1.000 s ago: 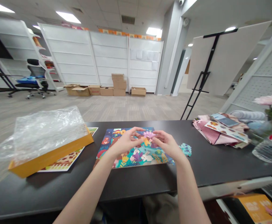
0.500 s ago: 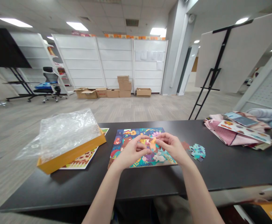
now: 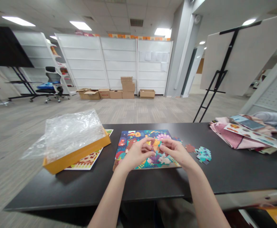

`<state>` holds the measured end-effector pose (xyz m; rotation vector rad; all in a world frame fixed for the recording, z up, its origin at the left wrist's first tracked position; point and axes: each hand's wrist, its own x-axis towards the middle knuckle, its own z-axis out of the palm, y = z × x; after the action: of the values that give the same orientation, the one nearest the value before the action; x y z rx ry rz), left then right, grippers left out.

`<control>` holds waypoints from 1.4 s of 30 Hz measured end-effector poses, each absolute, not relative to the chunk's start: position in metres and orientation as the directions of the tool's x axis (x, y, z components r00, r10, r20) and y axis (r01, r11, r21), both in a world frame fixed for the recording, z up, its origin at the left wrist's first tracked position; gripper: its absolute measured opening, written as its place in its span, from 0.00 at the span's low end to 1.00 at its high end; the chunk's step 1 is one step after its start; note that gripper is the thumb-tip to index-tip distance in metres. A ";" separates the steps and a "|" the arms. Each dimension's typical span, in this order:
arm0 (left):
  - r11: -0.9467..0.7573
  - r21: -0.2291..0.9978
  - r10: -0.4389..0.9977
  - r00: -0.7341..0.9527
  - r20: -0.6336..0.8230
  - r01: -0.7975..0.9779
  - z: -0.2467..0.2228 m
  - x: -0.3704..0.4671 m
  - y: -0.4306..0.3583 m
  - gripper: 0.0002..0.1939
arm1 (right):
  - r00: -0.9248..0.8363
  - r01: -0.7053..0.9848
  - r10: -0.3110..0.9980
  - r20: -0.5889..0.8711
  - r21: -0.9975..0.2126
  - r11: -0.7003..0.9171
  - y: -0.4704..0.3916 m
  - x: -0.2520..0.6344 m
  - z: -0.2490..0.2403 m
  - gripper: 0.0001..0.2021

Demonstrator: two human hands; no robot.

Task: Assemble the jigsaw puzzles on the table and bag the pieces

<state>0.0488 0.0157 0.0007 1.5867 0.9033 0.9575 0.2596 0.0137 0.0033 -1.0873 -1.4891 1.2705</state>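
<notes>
A colourful jigsaw puzzle [image 3: 131, 151] with cartoon animals lies flat on the black table, partly hidden by both hands. Over its middle is my left hand [image 3: 139, 153], palm inward, its fingers curved and the thumb apart from the index finger; I see nothing in it. Facing it, my right hand [image 3: 175, 152] has thumb and index finger closed on what looks like a small orange puzzle piece [image 3: 156, 145], whose edges are hard to tell from the picture beneath. Loose teal puzzle pieces [image 3: 203, 154] and a brown piece [image 3: 190, 148] lie right of the puzzle.
On the left, a yellow box [image 3: 79, 152] with clear plastic wrap [image 3: 73, 133] rests on a printed picture sheet [image 3: 87, 161]. Folded pink cloths [image 3: 220, 134], a phone-like grey object [image 3: 251, 123] and a card [image 3: 251, 134] sit on the right of the table [image 3: 152, 183].
The view has shifted slightly, so the scene sits a little further right. My right fingers have dipped slightly towards the puzzle; my left hand has barely moved.
</notes>
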 end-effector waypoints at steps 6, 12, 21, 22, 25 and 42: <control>-0.194 0.976 0.910 0.390 0.143 0.096 0.001 0.054 0.017 0.31 | -0.180 0.096 0.982 0.062 -0.992 0.080 0.014 0.261 0.004 0.25; -0.277 0.941 0.947 0.221 0.233 0.196 0.001 0.034 0.033 0.22 | -0.019 0.199 0.993 0.118 -0.973 0.119 0.023 0.273 -0.005 0.21; -0.050 0.538 0.973 -0.081 0.217 0.841 0.002 0.006 0.026 0.14 | 0.131 0.445 0.968 0.216 -0.885 0.137 0.035 0.282 -0.022 0.14; -0.044 0.488 0.977 -0.065 0.204 0.872 0.003 0.007 0.023 0.14 | 0.122 0.442 0.968 0.219 -0.885 0.144 0.035 0.278 -0.021 0.13; -0.040 0.400 0.984 -0.035 0.177 0.915 0.005 0.004 0.019 0.15 | 0.072 0.419 0.971 0.226 -0.891 0.176 0.035 0.265 -0.018 0.10; -0.385 0.658 0.923 0.270 0.274 0.648 -0.023 -0.004 0.023 0.15 | -0.170 0.386 0.980 0.100 -0.909 0.159 0.028 0.188 -0.021 0.03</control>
<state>-0.0040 0.0227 -0.0231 2.1295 1.4191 0.8907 0.1877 0.0280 -0.0212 -1.3233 -1.6799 0.9918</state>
